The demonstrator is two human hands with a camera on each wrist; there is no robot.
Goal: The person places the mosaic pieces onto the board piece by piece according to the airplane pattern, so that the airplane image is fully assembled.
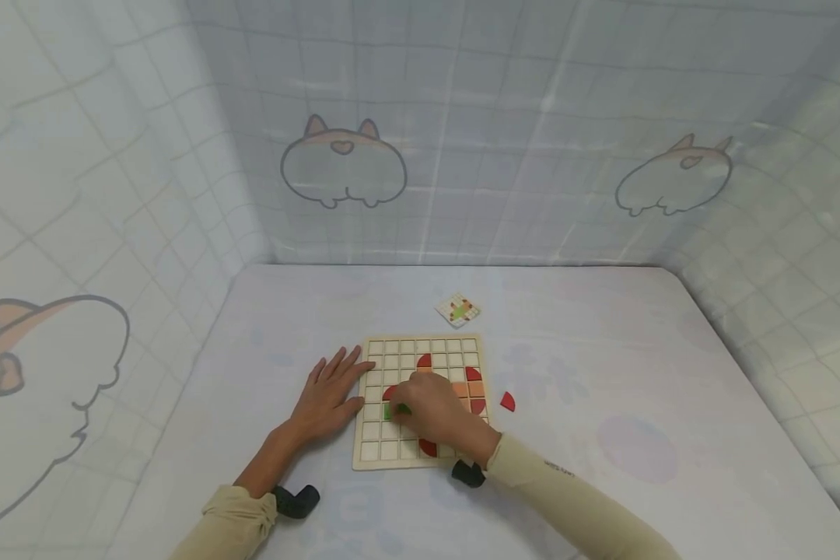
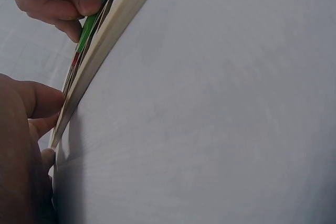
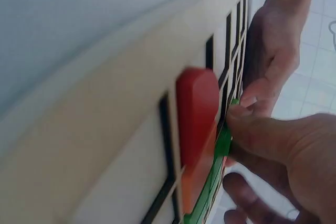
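A pale wooden grid board [image 1: 369,450] lies on the table, with red quarter-round, orange and green pieces in some of its cells. My right hand [image 1: 430,408] is over the board's middle, its thumb and fingers pinching a green tile [image 3: 223,142] low against the grid. That hand hides part of the pieces beneath it. Beside its fingertips a second green tile [image 1: 387,412] shows. My left hand [image 1: 329,400] rests on the table with fingers spread, its thumb and index finger touching the board's left edge. One red quarter-round piece [image 1: 507,401] lies loose right of the board.
A small pattern card [image 1: 458,310] with a coloured grid lies behind the board. White fabric walls [image 1: 462,194] printed with cartoon animals stand at the back and both sides. Dark wrist devices [image 1: 297,502] sit under each forearm.
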